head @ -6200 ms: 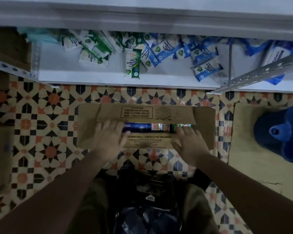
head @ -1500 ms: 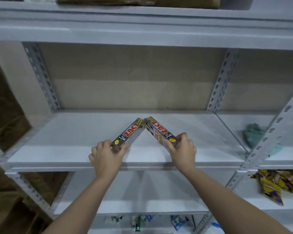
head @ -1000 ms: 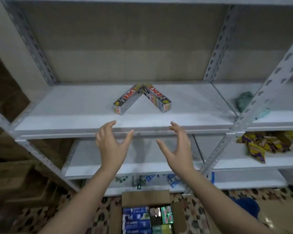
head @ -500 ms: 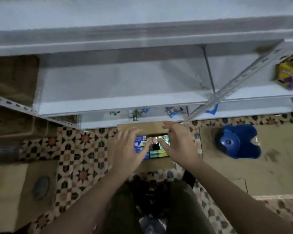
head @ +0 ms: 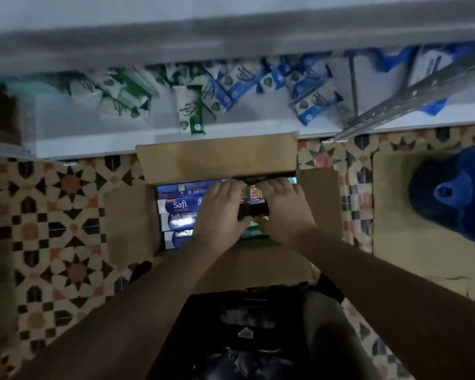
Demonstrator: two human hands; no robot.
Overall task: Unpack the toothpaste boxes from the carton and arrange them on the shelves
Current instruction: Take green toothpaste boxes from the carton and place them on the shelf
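The brown carton (head: 217, 157) stands open on the patterned floor below the lowest shelf (head: 93, 145). Blue Safi toothpaste boxes (head: 178, 205) lie stacked in its left half. A red-lettered toothpaste box (head: 255, 196) lies in the middle, and a green box (head: 251, 233) shows below it. My left hand (head: 220, 212) and my right hand (head: 283, 209) are both down inside the carton, fingers curled on either side of the red-lettered boxes. Whether the fingers have closed on a box is hidden.
Green and blue wipe packets (head: 189, 111) lie scattered on the lowest shelf behind the carton. A slanted metal shelf upright (head: 412, 97) stands at the right. A blue plastic jug (head: 455, 193) sits on cardboard on the floor to the right. My legs are below.
I let go of two toothpaste boxes on an upper shelf, lowered my view to the floor, and both hands dropped into the carton onto the red-lettered boxes.
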